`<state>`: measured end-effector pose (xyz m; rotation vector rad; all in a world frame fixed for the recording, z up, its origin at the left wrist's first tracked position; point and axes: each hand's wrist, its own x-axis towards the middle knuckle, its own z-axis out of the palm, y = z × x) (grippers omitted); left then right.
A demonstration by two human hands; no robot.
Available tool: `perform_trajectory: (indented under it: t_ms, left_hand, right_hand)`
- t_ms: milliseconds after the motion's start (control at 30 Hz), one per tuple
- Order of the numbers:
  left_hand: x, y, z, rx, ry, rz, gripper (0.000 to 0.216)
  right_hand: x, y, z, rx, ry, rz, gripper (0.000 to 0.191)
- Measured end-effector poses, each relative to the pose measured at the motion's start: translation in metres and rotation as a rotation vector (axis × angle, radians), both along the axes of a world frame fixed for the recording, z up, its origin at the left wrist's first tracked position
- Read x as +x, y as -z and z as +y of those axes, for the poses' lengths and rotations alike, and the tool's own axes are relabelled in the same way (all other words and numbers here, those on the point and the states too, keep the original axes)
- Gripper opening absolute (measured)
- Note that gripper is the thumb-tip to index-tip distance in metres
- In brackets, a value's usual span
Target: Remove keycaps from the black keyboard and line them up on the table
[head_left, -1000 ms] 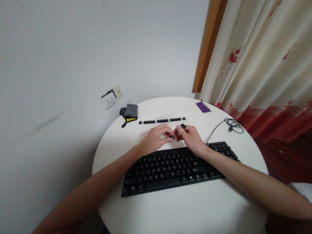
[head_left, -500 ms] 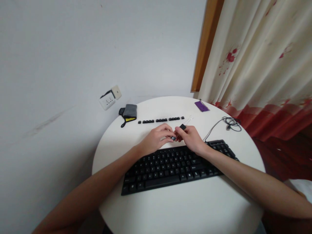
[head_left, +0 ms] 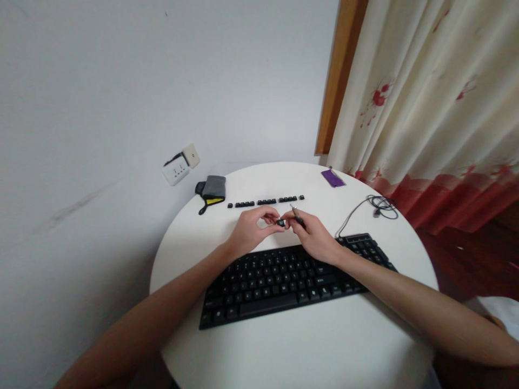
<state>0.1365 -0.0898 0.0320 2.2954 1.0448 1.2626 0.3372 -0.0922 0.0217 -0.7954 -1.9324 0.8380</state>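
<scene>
My left hand [head_left: 256,228] is closed in a pinch on a small black keycap [head_left: 280,222], held above the far edge of the black keyboard [head_left: 267,286]. Close beside it, my right hand [head_left: 310,232] is closed round a keycap puller [head_left: 299,219] with a dark handle and thin wire end. The fingertips of my right hand meet the keycap's right side; whether they grip it too I cannot tell. Beyond my hands, a row of removed black keycaps [head_left: 266,201] lies on the table in several groups.
On the round white table [head_left: 292,340], a grey and yellow cloth pouch [head_left: 214,187] lies at the back left. A purple cloth [head_left: 332,178] lies at the back right, and the coiled keyboard cable [head_left: 383,207] rests near the right edge. A wall socket [head_left: 175,170] is at left.
My left hand has brought the keycap slightly left and up, turning it. In my right hand the puller has swung round, its wire end now pointing up and left.
</scene>
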Motion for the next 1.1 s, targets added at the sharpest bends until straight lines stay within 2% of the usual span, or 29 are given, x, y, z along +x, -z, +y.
perform_trajectory:
  t_ms: [267,400,500,567,700,767,933,1100]
  left_hand:
    - [-0.002,0.002,0.002,-0.032,0.051,0.0,0.024]
    - [-0.003,0.001,0.002,-0.031,0.044,0.02,0.024]
    - [-0.006,-0.003,0.003,-0.011,-0.038,-0.005,0.024]
    - [-0.008,-0.006,0.004,-0.003,-0.079,-0.038,0.03]
    - [-0.013,-0.009,0.004,-0.004,-0.105,-0.049,0.038]
    - [-0.014,-0.009,0.003,-0.005,-0.11,-0.033,0.039]
    - [-0.015,-0.011,0.003,0.002,-0.121,-0.005,0.038]
    - [-0.018,-0.009,0.006,-0.011,-0.133,0.008,0.038]
  right_hand:
    - [-0.001,0.0,-0.004,0.043,0.058,-0.073,0.015]
    - [0.002,-0.008,0.0,0.091,0.072,-0.144,0.01]
    - [0.016,-0.016,0.026,0.09,0.148,-0.215,0.011]
    - [0.03,-0.017,0.056,0.055,0.267,-0.269,0.014]
    - [0.059,-0.002,0.123,0.013,0.436,-0.458,0.019]
    - [0.068,0.01,0.147,-0.032,0.477,-0.529,0.019]
    - [0.07,0.034,0.172,-0.069,0.47,-0.571,0.019]
    - [0.067,0.043,0.179,-0.078,0.436,-0.568,0.022]
